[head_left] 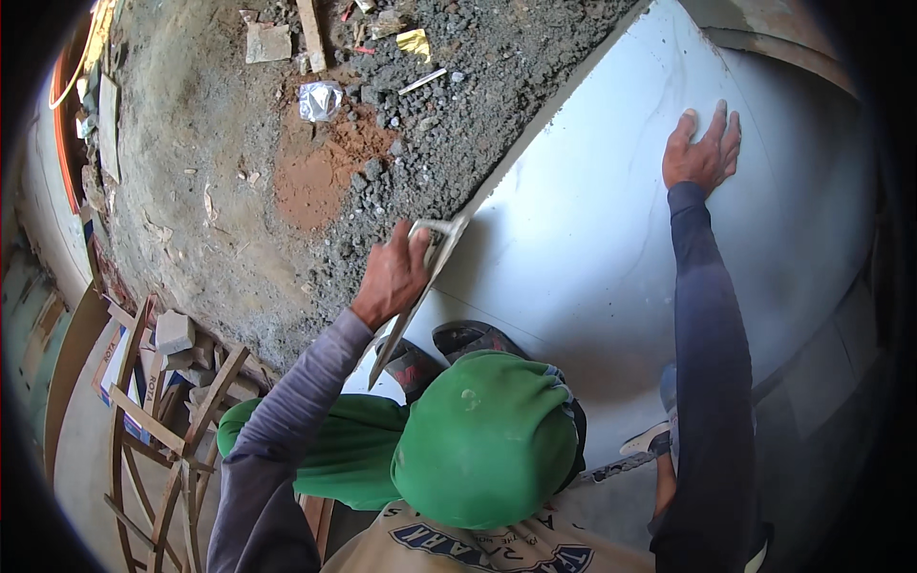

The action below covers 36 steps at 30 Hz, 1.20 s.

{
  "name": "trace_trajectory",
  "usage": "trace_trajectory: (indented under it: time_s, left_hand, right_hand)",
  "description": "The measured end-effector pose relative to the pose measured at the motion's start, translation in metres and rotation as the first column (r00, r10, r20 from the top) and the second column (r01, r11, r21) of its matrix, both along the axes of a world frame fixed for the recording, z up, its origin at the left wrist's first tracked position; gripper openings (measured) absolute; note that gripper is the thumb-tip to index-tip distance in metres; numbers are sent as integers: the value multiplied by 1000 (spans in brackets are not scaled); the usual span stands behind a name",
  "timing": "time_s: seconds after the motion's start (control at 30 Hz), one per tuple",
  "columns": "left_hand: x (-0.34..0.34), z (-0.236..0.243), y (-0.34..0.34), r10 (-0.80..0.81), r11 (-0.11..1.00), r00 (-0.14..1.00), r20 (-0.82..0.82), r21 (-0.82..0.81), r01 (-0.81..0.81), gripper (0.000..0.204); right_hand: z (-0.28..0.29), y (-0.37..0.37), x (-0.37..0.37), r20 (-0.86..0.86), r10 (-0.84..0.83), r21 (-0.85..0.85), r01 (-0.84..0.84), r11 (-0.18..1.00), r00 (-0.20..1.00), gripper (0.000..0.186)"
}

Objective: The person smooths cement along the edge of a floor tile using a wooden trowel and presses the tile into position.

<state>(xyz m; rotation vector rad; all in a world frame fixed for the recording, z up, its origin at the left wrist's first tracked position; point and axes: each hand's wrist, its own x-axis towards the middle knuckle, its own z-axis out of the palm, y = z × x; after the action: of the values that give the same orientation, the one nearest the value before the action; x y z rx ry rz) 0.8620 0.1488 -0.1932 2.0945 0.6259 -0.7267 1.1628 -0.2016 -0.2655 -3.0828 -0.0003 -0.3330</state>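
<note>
Two articles are in hand: a trowel (414, 310) and a pale, faintly veined slab (573, 201). The slab lies flat on the floor, its long edge against a bed of coarse grey mortar (468, 115); the trowel stands over the near part of that edge, its blade seen nearly edge-on. Whether the blade touches the slab cannot be determined. The left hand (390, 279) is curled around the trowel's handle, fingers wrapped. The right hand (702, 151) is spread, thumb and fingers apart, and appears to rest palm down on the slab, gripping nothing. Assessment of handling: the trowel is judged light, with a thin, stiff blade; the looped handle is the proper hold, and damp or gritty fingers could reduce purchase. The slab is judged heavy, rigid and brittle, its glossy face likely slippery; it offers nothing to pinch from above. An open palm suits steadying or pressure; any lift should be taken from beneath opposite edges, both sides supported, with corners guarded against chipping.
</note>
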Motion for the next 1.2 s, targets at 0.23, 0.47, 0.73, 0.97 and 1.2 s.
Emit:
trace_trajectory:
  time_s: [0.23,0.47,0.73,0.97,1.2]
  left_hand:
    - [28,17,-6,106,993,993,58,-65,-102,39]
    - [28,-10,-8,64,997,995,80,-36,-61,44]
    - [-17,23,11,151,986,987,-57,-65,-155,42]
    - [22,-13,-13,42,998,976,211,39,-52,38]
    - [-65,39,14,80,996,990,-119,45,-75,39]
  right_hand:
    - [0,1,3,4,9,16,-9,1000,1000,67]
    - [-10,-1,-1,2,12,15,-12,1000,1000,68]
    - [-7,-10,-1,7,1,-3,-1,1000,1000,68]
    - [-10,6,6,17,8,48,-9,999,1000,69]
    - [-10,-13,3,44,9,9,-9,1000,999,68]
